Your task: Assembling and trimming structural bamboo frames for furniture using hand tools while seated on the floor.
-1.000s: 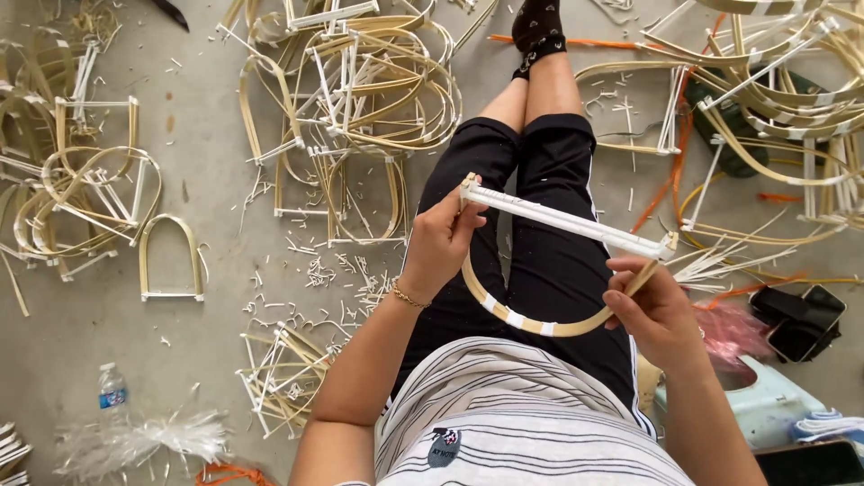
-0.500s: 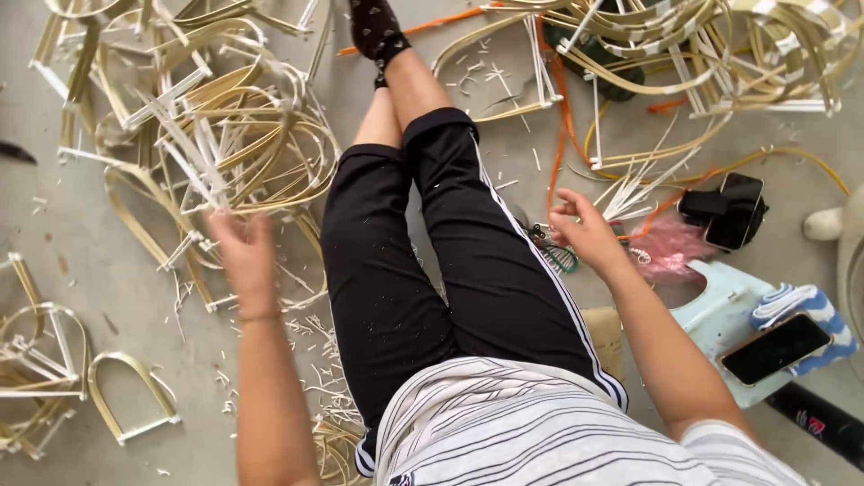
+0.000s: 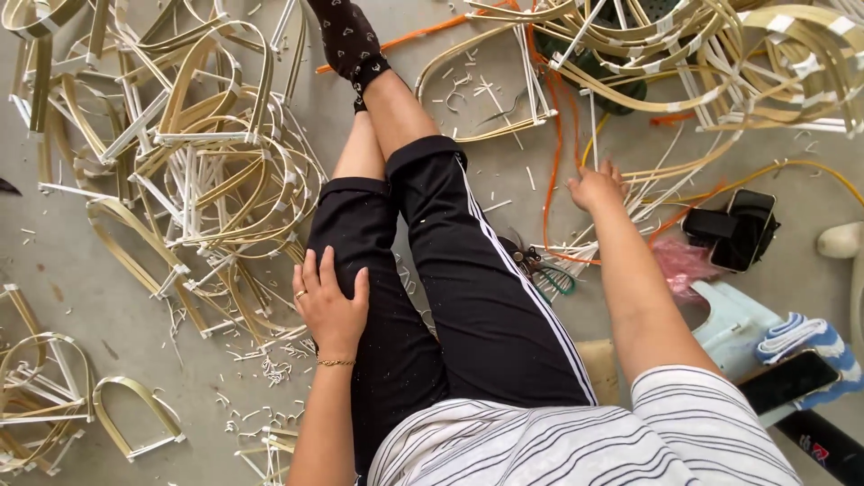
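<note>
1. Person sits on the floor, legs stretched out in black trousers.
2. Left hand lies flat on the left thigh, fingers spread, holding nothing.
3. Right hand reaches out to the floor on the right, fingers spread over loose white strips; palm is down and whether anything is gripped underneath, cannot tell.
4. The strips lie fanned out right at the fingertips, next to an orange cord and beside the right leg.
5. Strips look thin, flat, light and springy; probably bend easily and could slide on the smooth floor. Best pinched near the middle or gathered at one end.
6. Big pile of bent loop frames on the left, more frames top right.
7. Short offcuts litter the floor by the left arm.
8. A black phone sits just right of the strips.
</note>
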